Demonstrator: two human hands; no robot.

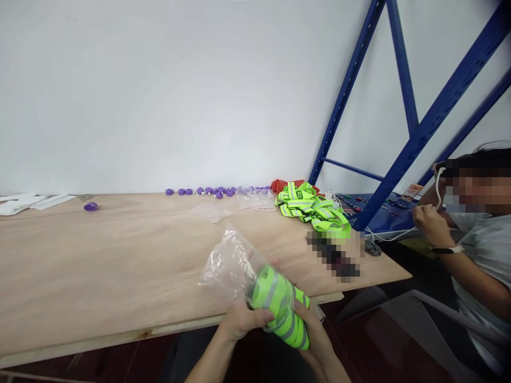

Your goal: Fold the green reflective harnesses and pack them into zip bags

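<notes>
Reflective strap bundle (277, 306), yellow-green with grey bands, sits near 6 o'clock in the view, over the near edge of the table (131, 255). Fingers of the left hand (240, 319) and right hand (314, 330) grasp it from either side, thumbs on top; the fingers underneath are hidden. It looks light, soft and springy, likely to uncoil if let go, and hardly fragile; a hold around both flanks suits it best. Thin, slippery-looking film of the clear plastic bag (229, 263) covers at least part of it, with slack crumpling toward 10 o'clock, perhaps awkward to grip.

From the bundle, a strap heap (311, 205) lies at 1 o'clock, purple rings (217, 191) at 11, and white sheets (30, 202) at 10. A blue frame (407, 143) rises at 1:30, limiting reach that way; a co-worker (479, 255) sits toward 3.
</notes>
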